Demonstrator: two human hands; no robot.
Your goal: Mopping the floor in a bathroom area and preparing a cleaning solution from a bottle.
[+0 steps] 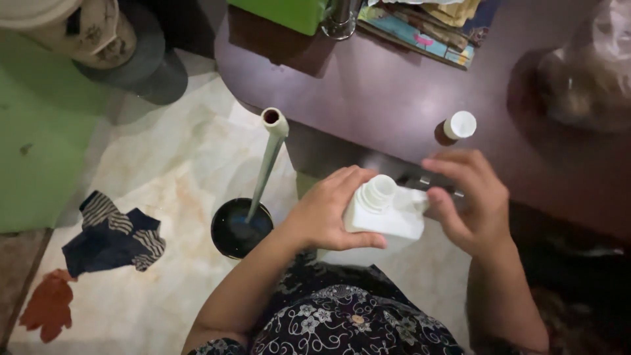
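White plastic bottle point(384, 212), cap off, sits gripped in the left hand point(328, 213) mid-frame; right hand point(470, 204), half-open, touches its handle, needing a firmer hold.

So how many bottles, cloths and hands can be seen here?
Bottles: 2, the white bottle held open-necked by the left hand, and a small brown bottle on the table.
Cloths on the floor: 2, striped cloth and orange cloth.
Hands: 2, including the right hand.
Total: 6
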